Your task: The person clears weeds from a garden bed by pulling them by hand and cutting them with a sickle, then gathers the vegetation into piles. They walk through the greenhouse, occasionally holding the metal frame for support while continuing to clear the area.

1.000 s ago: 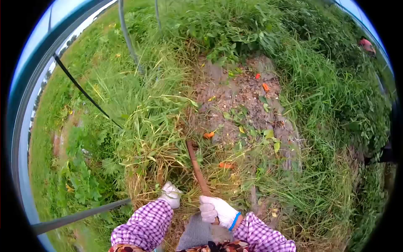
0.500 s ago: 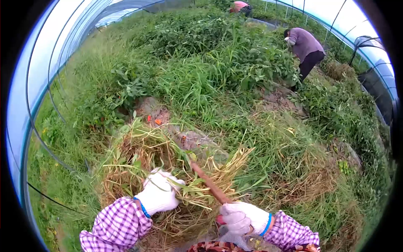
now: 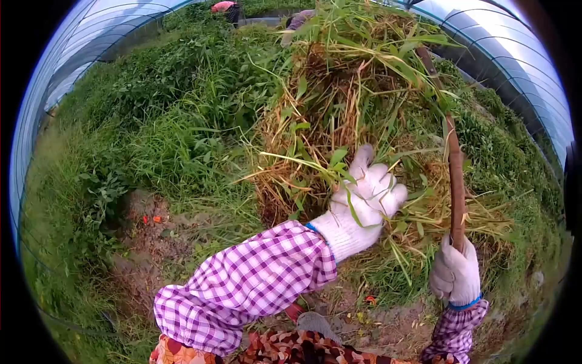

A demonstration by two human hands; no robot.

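A large clump of pulled weeds (image 3: 327,115), part dry straw and part green blades, is raised in front of me. My left hand (image 3: 364,197), in a white knit glove, is closed on the lower side of the clump, its fingers bent and a few blades lying across the glove. My right hand (image 3: 454,270), gloved too, is wrapped round the lower end of a long brown wooden handle (image 3: 456,182). The handle rises along the clump's right side, and its far end is hidden among the weeds.
Bare soil (image 3: 142,242) with a few red-orange peppers (image 3: 156,219) shows at left. Tall green plants (image 3: 200,91) fill the middle ground. A person in pink (image 3: 224,7) and another bent person (image 3: 298,21) are at the back. Plastic tunnel walls (image 3: 515,67) arch on both sides.
The weed clump has gone from the ground up and to the right, with my left hand on it. My right hand has moved right, and the handle now stands nearly upright. The view has turned right.
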